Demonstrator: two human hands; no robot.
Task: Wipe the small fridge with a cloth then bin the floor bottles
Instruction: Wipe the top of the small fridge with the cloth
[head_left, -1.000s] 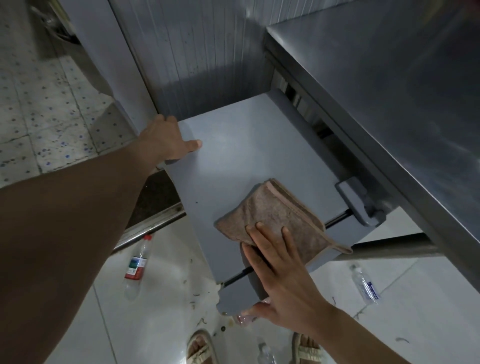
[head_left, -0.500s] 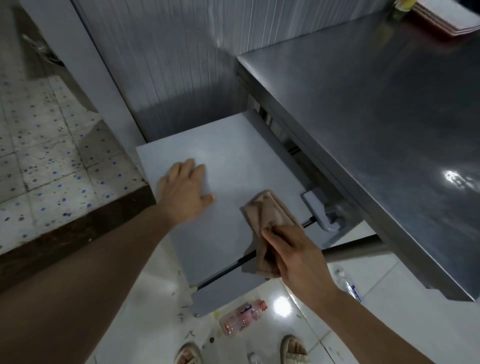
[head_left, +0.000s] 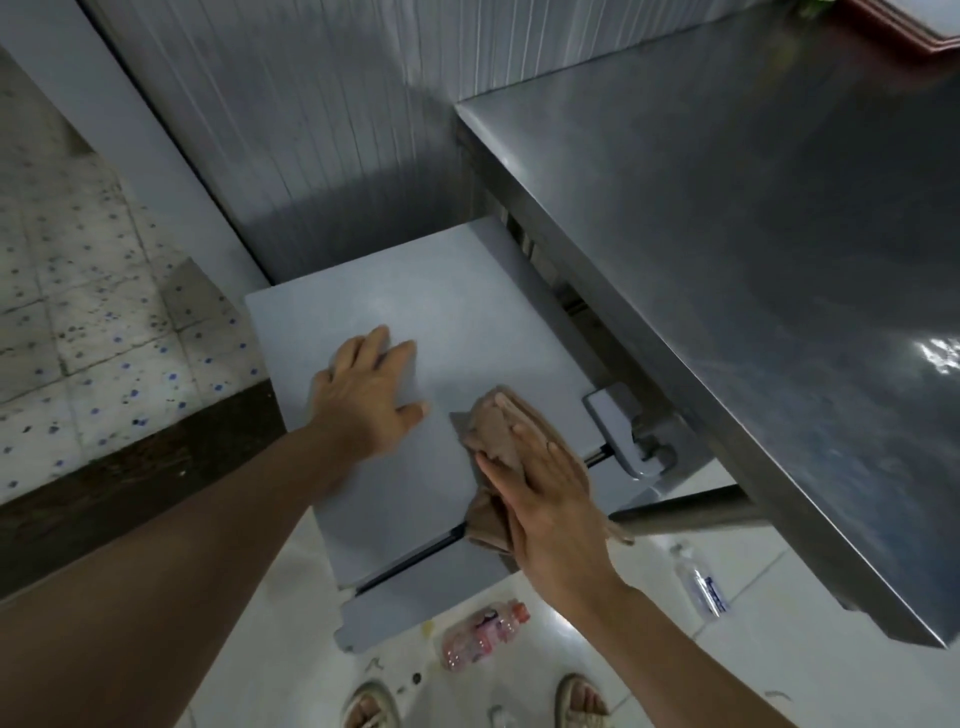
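The small grey fridge (head_left: 441, 322) stands below me, its flat top facing up. My left hand (head_left: 371, 400) rests flat on the top near its left side, holding nothing. My right hand (head_left: 545, 499) presses a bunched brown cloth (head_left: 493, 421) onto the top's front right part, fingers spread over it. A pink-labelled plastic bottle (head_left: 483, 634) lies on the white floor in front of the fridge. A clear bottle with a blue label (head_left: 698, 579) lies on the floor to the right, under the steel table.
A steel table (head_left: 753, 260) overhangs the fridge's right side, with its leg bar (head_left: 685, 509) low across. A corrugated metal wall (head_left: 322, 130) is behind. A raised tiled step (head_left: 93, 312) lies left. My sandalled feet (head_left: 582, 701) stand near the bottles.
My left hand slid from the fridge's left edge onto its top. The cloth went from spread flat to bunched, and my right hand now presses it flat-palmed. My view shifted left and back.
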